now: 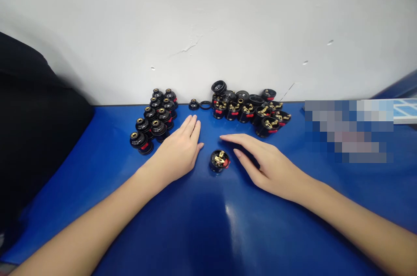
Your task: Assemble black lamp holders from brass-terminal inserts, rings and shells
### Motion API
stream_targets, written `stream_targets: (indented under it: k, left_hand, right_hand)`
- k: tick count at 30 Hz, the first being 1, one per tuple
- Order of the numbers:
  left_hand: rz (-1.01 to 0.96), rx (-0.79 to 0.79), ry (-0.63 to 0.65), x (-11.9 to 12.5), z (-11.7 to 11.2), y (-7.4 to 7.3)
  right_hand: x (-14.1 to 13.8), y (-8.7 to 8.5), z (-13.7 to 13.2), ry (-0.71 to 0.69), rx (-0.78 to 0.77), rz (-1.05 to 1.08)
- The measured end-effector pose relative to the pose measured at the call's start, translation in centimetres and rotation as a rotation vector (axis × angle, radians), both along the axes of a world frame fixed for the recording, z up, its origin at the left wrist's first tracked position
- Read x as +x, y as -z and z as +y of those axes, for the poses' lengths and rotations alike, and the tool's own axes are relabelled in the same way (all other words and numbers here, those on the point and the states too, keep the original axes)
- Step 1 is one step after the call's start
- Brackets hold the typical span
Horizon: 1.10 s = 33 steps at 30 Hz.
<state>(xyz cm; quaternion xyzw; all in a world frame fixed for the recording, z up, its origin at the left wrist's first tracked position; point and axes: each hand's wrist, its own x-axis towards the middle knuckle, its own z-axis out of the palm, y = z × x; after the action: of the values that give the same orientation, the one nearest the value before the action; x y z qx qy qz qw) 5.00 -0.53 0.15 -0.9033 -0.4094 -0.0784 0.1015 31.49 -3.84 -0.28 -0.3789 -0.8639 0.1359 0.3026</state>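
A single black lamp socket (219, 160) with brass contacts and a red tab stands on the blue table (208, 224), between my two hands. My left hand (179, 150) lies flat on the table just left of it, fingers stretched out, holding nothing. My right hand (263, 161) rests palm down just right of the socket, fingers extended toward it, thumb close to its side but apart from it.
Several assembled black sockets (155, 120) stand in rows at the back left. A pile of open socket bodies (250, 110) lies at the back centre, with a small cap (193, 104) and a ring (205, 104) beside it. A white wall (208, 28) backs the table; a dark mass (29, 128) fills the left.
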Motion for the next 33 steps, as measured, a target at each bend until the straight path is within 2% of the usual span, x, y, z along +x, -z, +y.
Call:
stream_targets:
  k: [4,7,13,17,24,27,33]
  left_hand:
    - [0.118,0.034,-0.033,1.0,1.4,-0.9]
    - [0.174,0.055,-0.085,2.0,3.2,-1.4]
    - [0.204,0.019,-0.194,3.4,6.5,-1.0]
    - [0.185,0.046,-0.180,3.3,5.8,-1.2]
    - [0.069,0.068,-0.187,2.8,2.8,-3.6]
    - [-0.008,0.035,-0.151,3.2,3.3,-3.8]
    - [-0.050,-0.122,-0.069,4.1,6.1,-2.4]
  right_hand:
    - [0.2,0.5,0.1,0.006,0.042,-0.111]
    - [0.2,0.7,0.2,0.006,0.041,-0.150]
    - [0.4,0.8,0.3,0.013,0.009,-0.144]
    - [0.5,0.8,0.4,0.014,0.004,-0.125]
    - [0.4,0.8,0.4,0.018,-0.019,-0.111]
    - [0.4,0.8,0.4,0.017,-0.024,-0.097]
    - [0.5,0.7,0.5,0.013,-0.046,-0.083]
